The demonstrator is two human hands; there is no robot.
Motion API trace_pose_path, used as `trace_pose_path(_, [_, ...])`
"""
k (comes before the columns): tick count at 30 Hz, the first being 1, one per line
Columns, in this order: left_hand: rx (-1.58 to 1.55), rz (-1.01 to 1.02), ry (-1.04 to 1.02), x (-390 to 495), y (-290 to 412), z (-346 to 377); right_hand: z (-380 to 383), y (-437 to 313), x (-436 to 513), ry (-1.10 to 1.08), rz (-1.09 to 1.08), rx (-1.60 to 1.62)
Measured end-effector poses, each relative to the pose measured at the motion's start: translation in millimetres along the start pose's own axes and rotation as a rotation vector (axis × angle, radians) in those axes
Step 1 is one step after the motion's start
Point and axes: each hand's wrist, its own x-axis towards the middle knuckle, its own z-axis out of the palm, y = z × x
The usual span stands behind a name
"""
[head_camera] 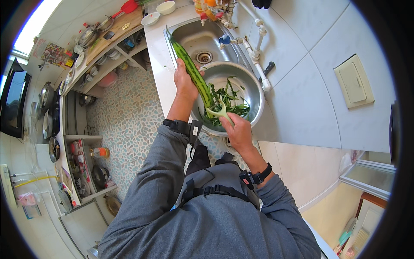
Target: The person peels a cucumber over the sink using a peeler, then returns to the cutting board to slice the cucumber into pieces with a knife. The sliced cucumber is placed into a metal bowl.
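Note:
My left hand (186, 81) grips a long green gourd (193, 72), striped light and dark along its length. The gourd slants, its thin tip over the sink's edge and its lower end above a stainless steel basin (258, 97). In my right hand (238, 131) is a pale green Y-shaped peeler (222, 111), its head at the gourd's lower end. Whether the blade touches the skin I cannot tell. Dark green peel strips (231, 98) lie in a heap inside the basin, under the gourd.
Beyond the basin is a stainless steel sink (190, 34) with a drain (204, 57). White pipes and a blue-handled valve (224, 39) run along the tiled wall at right. Two white bowls (166, 7) stand on the counter. A wooden board (116, 32) lies on the far left counter.

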Motion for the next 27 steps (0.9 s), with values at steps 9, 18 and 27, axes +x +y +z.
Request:
trace_pose_path(9, [-0.080,0.009,0.029,15,7,-2,-12,48,-32,-0.025,0.290,0.099])
trace_pose_path(18, [0.113,0.026,-0.147,-35,-22,7,-16,-38,88,0.103,-0.002,0.136])
trace_pose_path(27, [0.041,0.024,-0.180,-48,-15,3,-1,-50,99,0.027,-0.036,0.070])
